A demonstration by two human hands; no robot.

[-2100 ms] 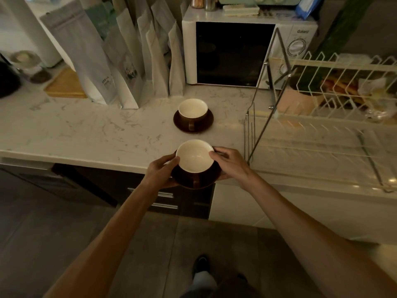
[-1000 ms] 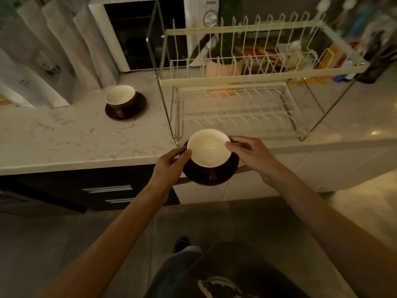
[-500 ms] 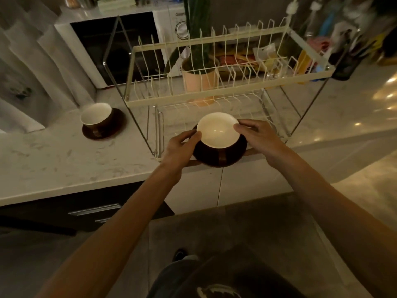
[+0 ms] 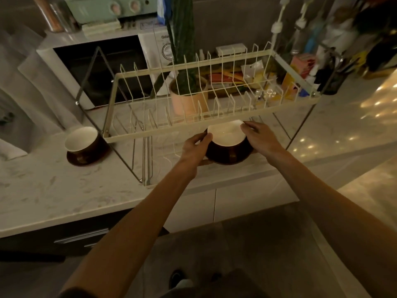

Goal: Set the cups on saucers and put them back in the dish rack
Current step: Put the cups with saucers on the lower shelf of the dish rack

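A brown cup with a cream inside (image 4: 226, 137) sits on a dark brown saucer (image 4: 234, 159), held between both hands. My left hand (image 4: 196, 147) grips the saucer's left edge and my right hand (image 4: 257, 136) grips its right edge. The pair is at the front of the lower tier of the cream wire dish rack (image 4: 163, 136), just under the upper tier's front rail. A second brown cup (image 4: 82, 143) stands on its own saucer (image 4: 86, 161) on the marble counter, left of the rack.
A white microwave (image 4: 103, 67) stands behind the rack's left end. A potted plant in a pink pot (image 4: 189, 102) sits behind the upper tier. Paper bags (image 4: 28, 87) line the far left. Bottles and clutter (image 4: 322, 61) crowd the back right. The counter edge (image 4: 86, 214) runs below.
I have carried the cup and saucer from the counter's edge rightward and forward, into the front of the rack's lower tier. The view has shifted to the right with it.
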